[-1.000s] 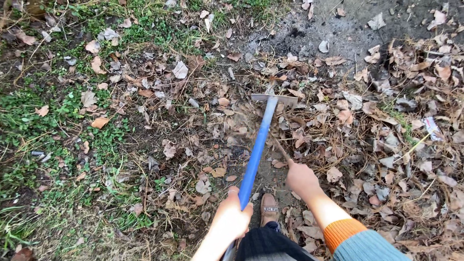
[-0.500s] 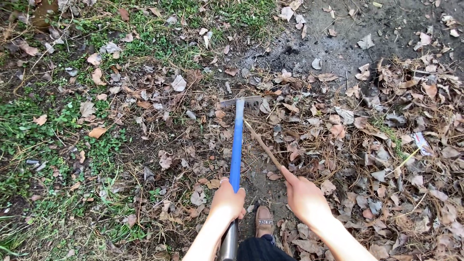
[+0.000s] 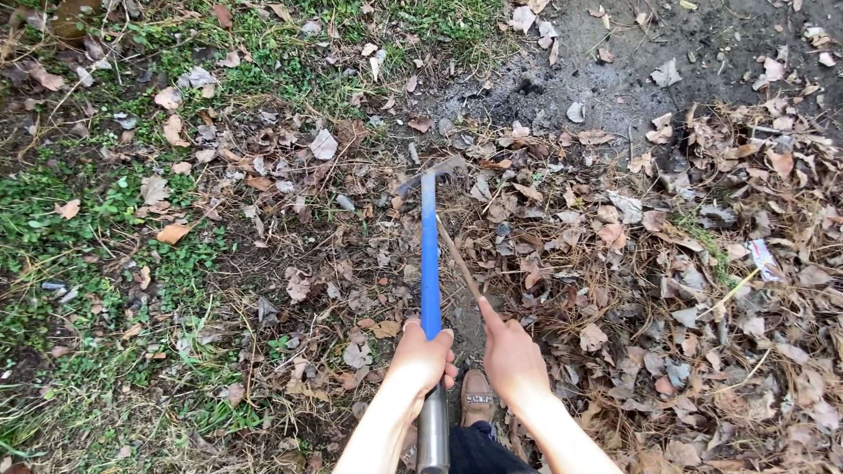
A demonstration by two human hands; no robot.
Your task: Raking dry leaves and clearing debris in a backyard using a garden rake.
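Gripping the blue rake handle [image 3: 429, 263], left hand [image 3: 423, 360] clamps; right hand [image 3: 512, 358] pinches a stick [image 3: 458, 256].

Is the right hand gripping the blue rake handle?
No, the right hand holds a thin stick; only the left hand grips the blue rake handle.

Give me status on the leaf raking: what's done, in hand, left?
Done: a patch of bare dirt at top right, and a heap of dry leaves piled to the right. In hand: left hand grips the blue rake handle, its head down in the litter; right hand holds a thin stick. Left: scattered leaves over the grass on the left.
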